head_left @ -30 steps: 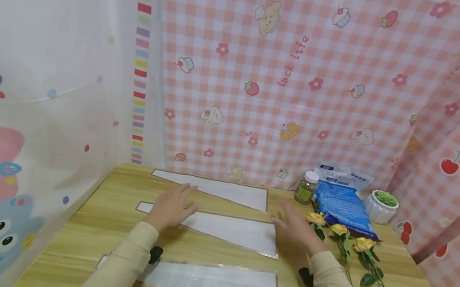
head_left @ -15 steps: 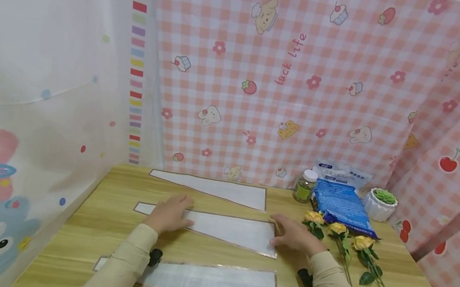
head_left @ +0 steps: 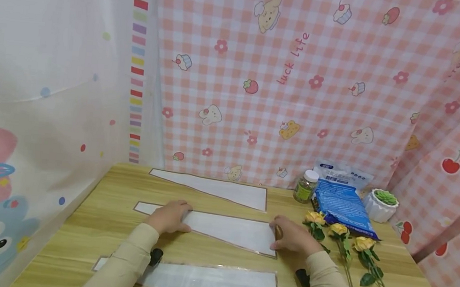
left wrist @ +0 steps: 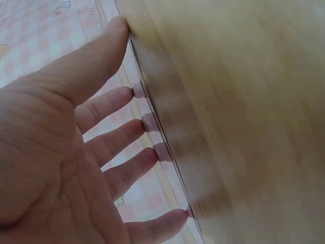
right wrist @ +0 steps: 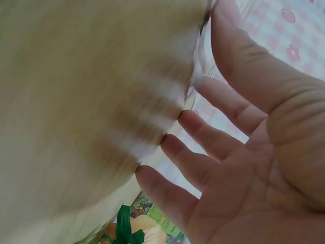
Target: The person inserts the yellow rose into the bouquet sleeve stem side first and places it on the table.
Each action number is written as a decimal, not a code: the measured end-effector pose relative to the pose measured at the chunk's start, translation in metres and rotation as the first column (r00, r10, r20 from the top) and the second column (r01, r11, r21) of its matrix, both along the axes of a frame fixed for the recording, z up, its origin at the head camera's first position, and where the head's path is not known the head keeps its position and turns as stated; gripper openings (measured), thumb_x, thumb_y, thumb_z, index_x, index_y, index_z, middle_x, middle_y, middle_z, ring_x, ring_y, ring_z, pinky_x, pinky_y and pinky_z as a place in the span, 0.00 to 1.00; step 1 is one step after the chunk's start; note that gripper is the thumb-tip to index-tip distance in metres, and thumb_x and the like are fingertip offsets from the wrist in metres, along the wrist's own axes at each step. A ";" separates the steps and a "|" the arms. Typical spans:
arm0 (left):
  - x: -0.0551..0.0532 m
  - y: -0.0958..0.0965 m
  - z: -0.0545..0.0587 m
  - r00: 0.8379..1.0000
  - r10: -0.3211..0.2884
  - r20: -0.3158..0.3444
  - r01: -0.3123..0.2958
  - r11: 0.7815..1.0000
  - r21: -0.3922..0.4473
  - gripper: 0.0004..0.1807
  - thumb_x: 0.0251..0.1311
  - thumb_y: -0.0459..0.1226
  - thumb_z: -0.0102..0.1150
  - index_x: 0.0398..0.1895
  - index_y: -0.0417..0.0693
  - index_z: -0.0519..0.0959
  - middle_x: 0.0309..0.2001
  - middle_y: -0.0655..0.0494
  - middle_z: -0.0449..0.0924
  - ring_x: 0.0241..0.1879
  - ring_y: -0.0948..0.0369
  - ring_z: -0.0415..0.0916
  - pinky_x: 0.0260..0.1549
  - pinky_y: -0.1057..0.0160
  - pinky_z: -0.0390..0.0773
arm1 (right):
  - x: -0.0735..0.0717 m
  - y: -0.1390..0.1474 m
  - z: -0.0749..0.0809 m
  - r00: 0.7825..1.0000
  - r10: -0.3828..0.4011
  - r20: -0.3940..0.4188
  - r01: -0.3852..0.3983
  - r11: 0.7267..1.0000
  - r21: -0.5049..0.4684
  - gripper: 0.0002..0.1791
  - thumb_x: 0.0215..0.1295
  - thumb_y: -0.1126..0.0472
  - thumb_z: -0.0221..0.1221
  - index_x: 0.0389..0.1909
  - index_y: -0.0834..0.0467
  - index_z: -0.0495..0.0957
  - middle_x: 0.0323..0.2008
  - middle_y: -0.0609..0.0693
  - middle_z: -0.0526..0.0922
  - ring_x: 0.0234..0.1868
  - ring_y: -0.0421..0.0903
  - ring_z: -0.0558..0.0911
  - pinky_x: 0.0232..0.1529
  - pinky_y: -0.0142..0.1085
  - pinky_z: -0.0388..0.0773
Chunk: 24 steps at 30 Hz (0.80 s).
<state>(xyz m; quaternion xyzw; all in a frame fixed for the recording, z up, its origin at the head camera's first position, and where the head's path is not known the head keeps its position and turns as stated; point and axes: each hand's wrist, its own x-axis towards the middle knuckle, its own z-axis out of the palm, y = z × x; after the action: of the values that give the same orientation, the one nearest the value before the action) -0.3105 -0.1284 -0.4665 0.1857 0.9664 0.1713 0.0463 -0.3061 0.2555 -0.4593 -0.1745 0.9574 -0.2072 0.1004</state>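
Middle panel (head_left: 230, 229) lies flat on the wood-look table (head_left: 102, 214), between the far panel (head_left: 217, 190) and near panel (head_left: 216, 285). 3 white tapers, narrow ends left, wide ends right, brownish edging.

Left hand (head_left: 170, 216) is spread over the narrow half, fingers toward the far edge, thumb toward the near edge, thumb and fingers apart. Right hand (head_left: 293, 235) is at the wide end, fingers at the far corner, thumb lower on the right edge, also apart. Fingertips look in contact, but neither hand is clamped on it. Can't tell if any fingertip is under the edge.

Handling guess: light, thin, semi-flexible sheet. Sheen in the left wrist view and glare on the near panel suggest a slick face, so fingertips may skid. Not brittle, I'd say, but a hard pinch could crease it; lifted by 1 end, it would likely sag.

Best hold: 2 points, wide right end plus narrow half, light pinch on opposite long edges, keep it level.
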 end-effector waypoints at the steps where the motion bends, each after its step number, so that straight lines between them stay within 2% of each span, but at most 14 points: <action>1: 0.001 0.000 0.001 1.000 -0.004 0.008 0.004 1.000 0.006 0.32 0.58 0.45 0.73 0.63 0.41 0.77 0.68 0.39 0.70 0.68 0.41 0.67 0.62 0.40 0.70 | 0.000 -0.001 0.000 1.000 0.002 -0.016 -0.002 1.000 0.003 0.28 0.53 0.60 0.76 0.54 0.64 0.79 0.58 0.64 0.77 0.61 0.63 0.76 0.63 0.57 0.70; 5: 0.002 -0.001 0.002 0.999 -0.016 0.030 0.015 1.000 0.024 0.32 0.59 0.44 0.73 0.64 0.39 0.76 0.68 0.37 0.69 0.69 0.39 0.65 0.65 0.42 0.67 | -0.002 -0.003 -0.002 0.997 -0.007 -0.077 0.008 1.000 0.009 0.18 0.54 0.60 0.75 0.42 0.59 0.81 0.45 0.52 0.79 0.47 0.51 0.79 0.53 0.50 0.77; 9: 0.002 -0.002 0.001 0.999 -0.022 0.040 0.020 0.999 0.037 0.32 0.60 0.44 0.72 0.65 0.39 0.75 0.69 0.37 0.68 0.69 0.39 0.63 0.66 0.42 0.66 | -0.005 -0.005 -0.003 0.992 -0.026 -0.126 0.027 1.000 0.010 0.10 0.57 0.61 0.74 0.32 0.55 0.81 0.39 0.48 0.78 0.38 0.45 0.77 0.42 0.44 0.77; 12: 0.001 -0.002 0.001 0.999 -0.029 0.036 0.027 0.999 0.041 0.32 0.60 0.44 0.71 0.65 0.38 0.75 0.69 0.36 0.68 0.69 0.39 0.63 0.66 0.42 0.66 | -0.006 -0.006 -0.003 0.988 -0.062 -0.143 0.059 0.998 -0.020 0.07 0.60 0.62 0.71 0.32 0.55 0.81 0.42 0.51 0.78 0.38 0.46 0.76 0.40 0.44 0.77; 16: 0.001 -0.003 0.000 0.999 -0.032 0.033 0.030 0.998 0.047 0.32 0.61 0.44 0.71 0.65 0.38 0.75 0.69 0.36 0.68 0.69 0.39 0.63 0.66 0.42 0.66 | -0.006 -0.007 -0.001 0.984 -0.144 -0.108 0.126 0.980 -0.156 0.05 0.65 0.63 0.67 0.37 0.58 0.80 0.51 0.60 0.76 0.45 0.53 0.78 0.45 0.49 0.78; 19: 0.001 -0.003 -0.001 0.999 -0.032 0.031 0.031 0.999 0.043 0.32 0.61 0.44 0.70 0.65 0.38 0.75 0.69 0.37 0.67 0.70 0.39 0.63 0.66 0.43 0.65 | -0.004 -0.007 0.001 0.983 -0.185 -0.007 0.175 0.938 -0.300 0.05 0.68 0.65 0.63 0.39 0.60 0.75 0.52 0.62 0.76 0.47 0.56 0.78 0.43 0.47 0.77; 21: 0.001 -0.004 -0.002 0.999 -0.035 0.027 0.034 0.999 0.038 0.32 0.61 0.44 0.70 0.65 0.38 0.75 0.69 0.36 0.68 0.69 0.39 0.63 0.66 0.43 0.66 | -0.003 -0.008 0.003 0.977 -0.189 0.098 0.212 0.894 -0.395 0.05 0.71 0.66 0.60 0.39 0.60 0.72 0.48 0.62 0.77 0.43 0.54 0.78 0.39 0.44 0.76; 24: 0.001 -0.005 -0.001 0.999 -0.037 0.025 0.036 0.999 0.036 0.32 0.62 0.44 0.70 0.65 0.38 0.75 0.69 0.37 0.68 0.69 0.39 0.64 0.66 0.43 0.66 | -0.002 -0.010 0.005 0.955 -0.163 0.247 0.272 0.815 -0.511 0.05 0.74 0.67 0.55 0.41 0.61 0.68 0.42 0.60 0.79 0.37 0.49 0.79 0.35 0.40 0.78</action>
<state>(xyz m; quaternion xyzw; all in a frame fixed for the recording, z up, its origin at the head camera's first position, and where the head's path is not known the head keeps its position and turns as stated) -0.3090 -0.1332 -0.4679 0.2020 0.9590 0.1901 0.0586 -0.3080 0.2460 -0.4543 -0.0638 0.8594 -0.4942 0.1146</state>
